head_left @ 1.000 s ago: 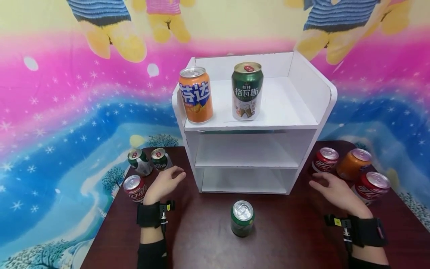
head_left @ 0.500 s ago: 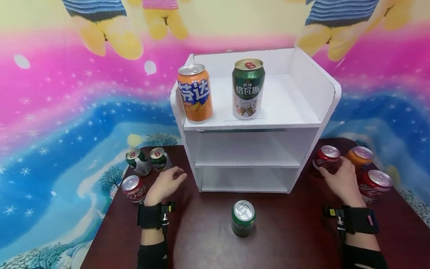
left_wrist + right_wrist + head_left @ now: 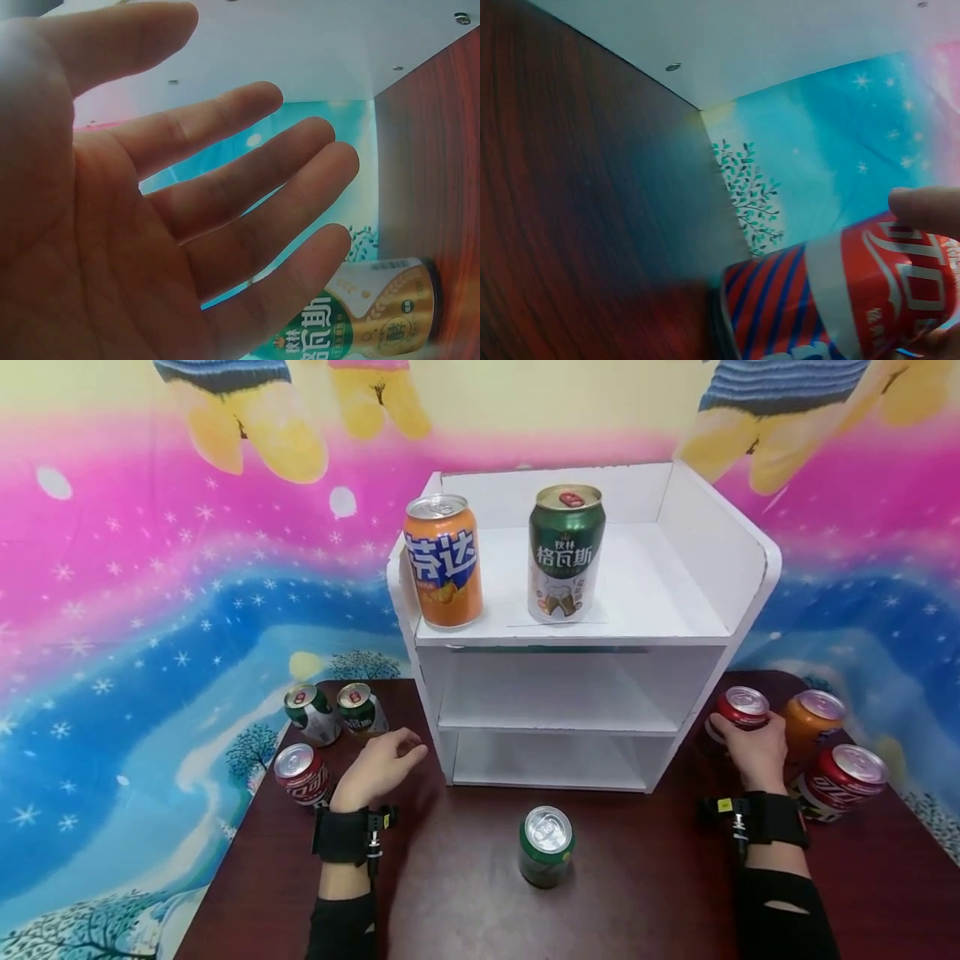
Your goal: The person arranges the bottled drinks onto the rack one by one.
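Observation:
My right hand (image 3: 757,754) grips a red cola can (image 3: 744,703) beside the shelf's right side. In the right wrist view, the thumb (image 3: 928,210) lies across the upper part of the red, white and blue-striped can (image 3: 855,289); whether its base touches the table cannot be told. My left hand (image 3: 377,768) hovers with relaxed fingers at the shelf's left, holding nothing. Behind it stand two green-and-white kvass cans (image 3: 363,712) (image 3: 311,717), and a red can (image 3: 302,777) is to its left. The left wrist view shows the spread palm (image 3: 112,225) near a kvass can (image 3: 382,307).
A white shelf unit (image 3: 570,637) stands mid-table, with an orange Fanta can (image 3: 447,568) and a kvass can (image 3: 566,560) on top. A green can (image 3: 547,852) stands in front. An orange can (image 3: 810,727) and a red can (image 3: 840,785) are at the right.
My right hand has reached forward onto the rear red can and closed round it, its forearm swinging leftward. The left hand stays nearly still. The head view has shifted slightly.

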`<state>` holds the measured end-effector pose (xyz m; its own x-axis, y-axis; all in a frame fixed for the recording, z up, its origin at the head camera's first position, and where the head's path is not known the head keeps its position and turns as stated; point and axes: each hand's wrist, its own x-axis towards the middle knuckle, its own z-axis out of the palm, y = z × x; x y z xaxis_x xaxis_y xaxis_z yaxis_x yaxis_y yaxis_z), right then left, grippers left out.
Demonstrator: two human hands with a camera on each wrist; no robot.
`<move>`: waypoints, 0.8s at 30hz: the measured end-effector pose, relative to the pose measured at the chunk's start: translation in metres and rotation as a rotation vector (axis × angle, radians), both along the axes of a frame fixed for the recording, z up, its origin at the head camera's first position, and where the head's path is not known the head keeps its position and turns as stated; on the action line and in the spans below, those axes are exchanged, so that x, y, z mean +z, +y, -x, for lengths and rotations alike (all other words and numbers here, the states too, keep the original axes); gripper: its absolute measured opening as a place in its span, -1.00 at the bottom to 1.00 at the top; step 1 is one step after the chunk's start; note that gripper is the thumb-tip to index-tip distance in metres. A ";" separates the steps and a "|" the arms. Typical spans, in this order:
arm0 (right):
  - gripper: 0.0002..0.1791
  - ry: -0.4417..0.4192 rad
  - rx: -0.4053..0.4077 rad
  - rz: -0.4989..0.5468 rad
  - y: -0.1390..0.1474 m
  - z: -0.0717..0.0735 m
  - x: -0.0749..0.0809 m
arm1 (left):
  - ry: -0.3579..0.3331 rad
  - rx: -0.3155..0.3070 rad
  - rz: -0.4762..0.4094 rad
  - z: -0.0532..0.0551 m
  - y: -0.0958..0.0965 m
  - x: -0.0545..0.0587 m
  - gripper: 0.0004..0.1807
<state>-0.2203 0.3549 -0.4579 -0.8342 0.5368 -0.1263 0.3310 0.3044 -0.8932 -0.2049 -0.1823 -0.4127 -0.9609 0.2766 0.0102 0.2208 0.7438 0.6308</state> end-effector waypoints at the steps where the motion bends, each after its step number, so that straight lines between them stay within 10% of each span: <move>1: 0.13 0.007 -0.007 0.000 0.000 0.002 -0.001 | -0.001 0.001 0.001 0.000 0.001 0.000 -0.64; 24: 0.23 0.035 -0.106 -0.029 0.003 0.019 -0.017 | -0.016 -0.009 0.015 0.001 0.006 -0.001 -0.65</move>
<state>-0.2388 0.3579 -0.4748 -0.7762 0.6252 -0.0815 0.3317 0.2949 -0.8961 -0.2056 -0.1761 -0.4139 -0.9585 0.2851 -0.0089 0.2177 0.7513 0.6230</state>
